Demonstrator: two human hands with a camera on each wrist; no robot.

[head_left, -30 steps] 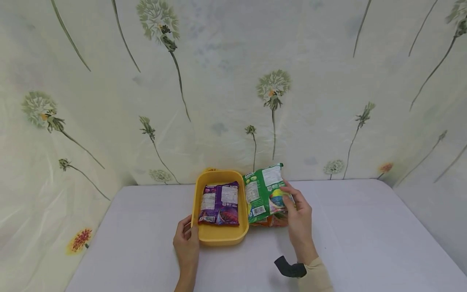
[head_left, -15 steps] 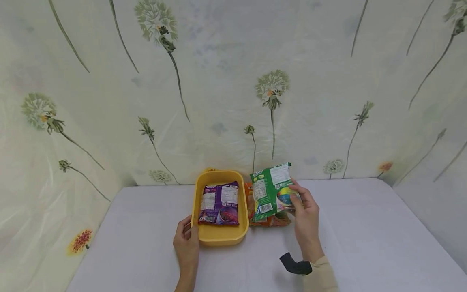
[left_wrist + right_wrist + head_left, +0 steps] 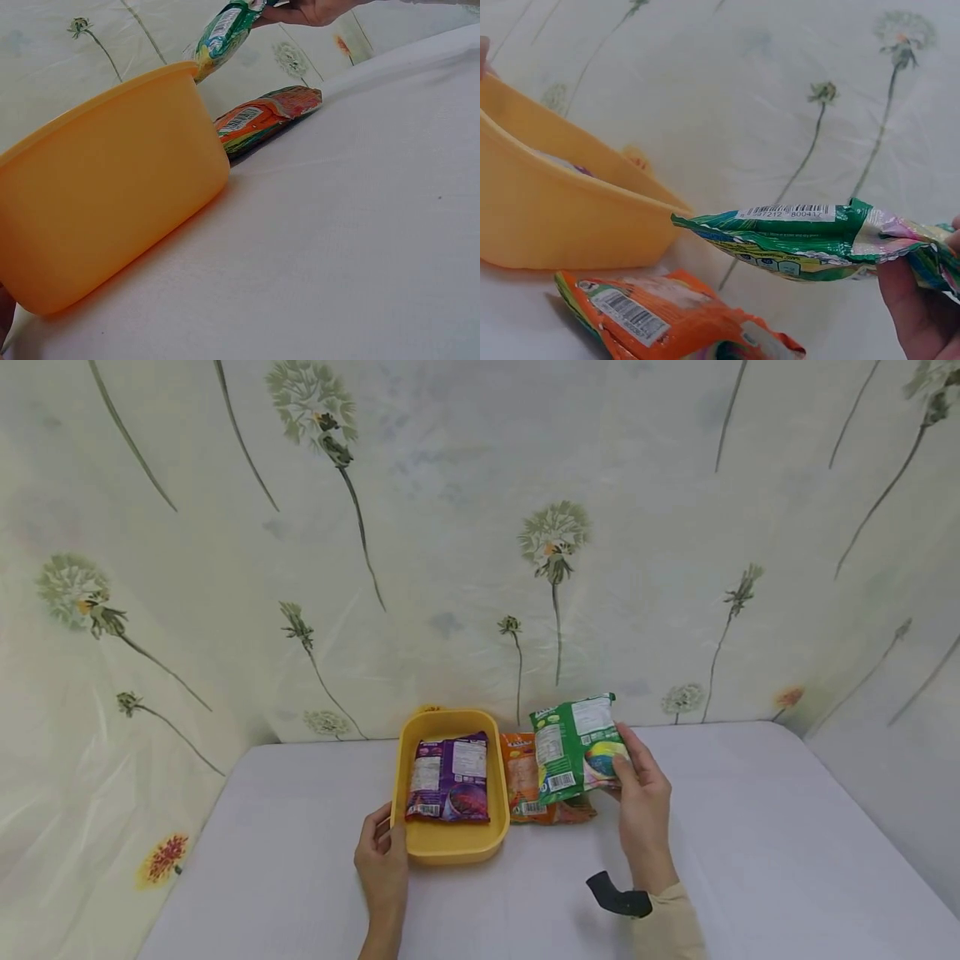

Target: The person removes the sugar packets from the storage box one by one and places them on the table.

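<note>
A green snack packet is pinched at its right edge by my right hand. It hangs raised above an orange snack packet, which lies on the table against the right side of a yellow plastic tub. The right wrist view shows the green packet nearly flat and apart from the orange one below. Inside the tub lies a purple snack packet. My left hand grips the tub's left side near the front corner, its fingers partly hidden.
A white cloth covers the table. Behind it rises a flower-printed curtain, close to the tub's far end. A black strap piece sticks out from my right wrist.
My right hand has carried the green packet to the right, away from the tub, uncovering more of the orange packet. My left hand keeps its place on the tub.
</note>
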